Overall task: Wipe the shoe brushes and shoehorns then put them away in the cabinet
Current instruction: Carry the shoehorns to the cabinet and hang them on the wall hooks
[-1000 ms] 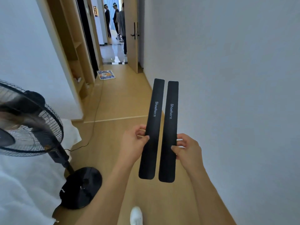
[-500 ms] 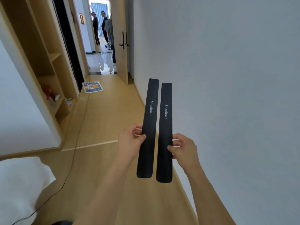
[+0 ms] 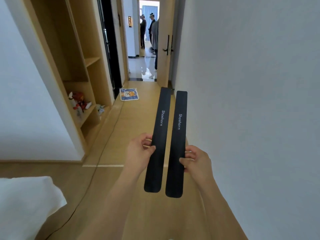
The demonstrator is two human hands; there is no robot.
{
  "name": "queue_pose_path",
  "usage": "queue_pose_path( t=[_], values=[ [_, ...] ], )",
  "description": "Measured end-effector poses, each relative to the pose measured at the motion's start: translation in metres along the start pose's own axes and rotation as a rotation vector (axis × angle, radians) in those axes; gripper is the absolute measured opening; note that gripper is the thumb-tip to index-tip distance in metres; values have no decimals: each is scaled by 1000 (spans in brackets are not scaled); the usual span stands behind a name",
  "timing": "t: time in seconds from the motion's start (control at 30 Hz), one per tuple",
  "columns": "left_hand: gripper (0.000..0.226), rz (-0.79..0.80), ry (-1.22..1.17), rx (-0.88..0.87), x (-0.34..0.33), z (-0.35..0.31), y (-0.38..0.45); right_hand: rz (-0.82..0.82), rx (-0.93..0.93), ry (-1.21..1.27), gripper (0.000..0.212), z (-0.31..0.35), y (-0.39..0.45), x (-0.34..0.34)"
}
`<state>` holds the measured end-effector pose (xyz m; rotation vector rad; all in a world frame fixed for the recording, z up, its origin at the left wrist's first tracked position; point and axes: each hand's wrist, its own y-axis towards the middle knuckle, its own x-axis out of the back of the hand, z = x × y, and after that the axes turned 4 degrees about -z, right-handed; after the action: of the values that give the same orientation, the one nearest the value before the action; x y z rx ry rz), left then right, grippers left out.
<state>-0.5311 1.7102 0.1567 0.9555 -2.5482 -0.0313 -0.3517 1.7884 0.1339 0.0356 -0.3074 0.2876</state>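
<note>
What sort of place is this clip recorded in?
Probably a hotel room or apartment entry hallway: wood floor, open built-in cabinet along the left wall, white bedding at lower left, and an open door onto a corridor.

Open corridor floor (image 3: pixel 138 118) ahead

Both long flat plastic shoehorns (image 3: pixel 158 141) (image 3: pixel 176 144) I hold are matte black with white "Shoehorn" lettering. The wooden floor (image 3: pixel 138 115) and open shelving (image 3: pixel 90 70) are pale tan, the plain wall (image 3: pixel 251 101) grey-white, the small floor mat (image 3: pixel 129 94) blue with an orange cartoon.
</note>
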Motion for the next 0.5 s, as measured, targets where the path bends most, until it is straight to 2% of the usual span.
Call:
queue_pose_path(
  t=[0.27, 0.5],
  values=[
    [29, -150, 7, 16, -32, -17, 170, 135, 89, -30, 30, 38, 210, -22],
    [25, -226, 27, 42, -53, 10, 289, 208, 116, -26, 33, 43, 334, -75]
  ],
)
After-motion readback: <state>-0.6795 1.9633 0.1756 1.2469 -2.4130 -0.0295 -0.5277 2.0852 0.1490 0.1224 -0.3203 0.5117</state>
